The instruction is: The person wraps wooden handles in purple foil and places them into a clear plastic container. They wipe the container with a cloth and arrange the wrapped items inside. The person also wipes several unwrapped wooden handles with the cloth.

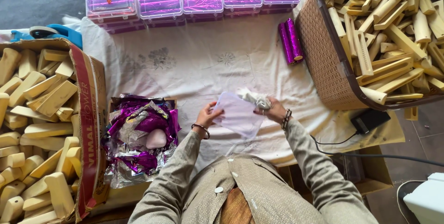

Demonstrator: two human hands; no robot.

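Head view: person's left hand (206, 116) grips the left edge of a clear plastic lid (237, 114), fingers clenched on it, held just above the white cloth (194, 62) covering the counter, near its front edge. Right hand (273, 109) is at the lid's upper right corner w/ a crumpled white rag (256, 99) bunched in its fingers, pressed against the lid. Both wrists wear bracelets; sleeves grey-beige.

Left of the hands: small box of crumpled purple & silver foil scraps (138, 136) w/ a pale pink rounded lump (156, 138) on top. Further left, cardboard box (85, 108) full of pale wooden pieces (32, 127). At the cloth's far edge, row of clear plastic boxes (199, 2) w/ purple foil inside. Two purple foil rolls (290, 40) lie side by side just left of a brown woven basket (319, 52) piled w/ more wooden pieces. Black adapter w/ cable (370, 120) sits at right, below the basket.
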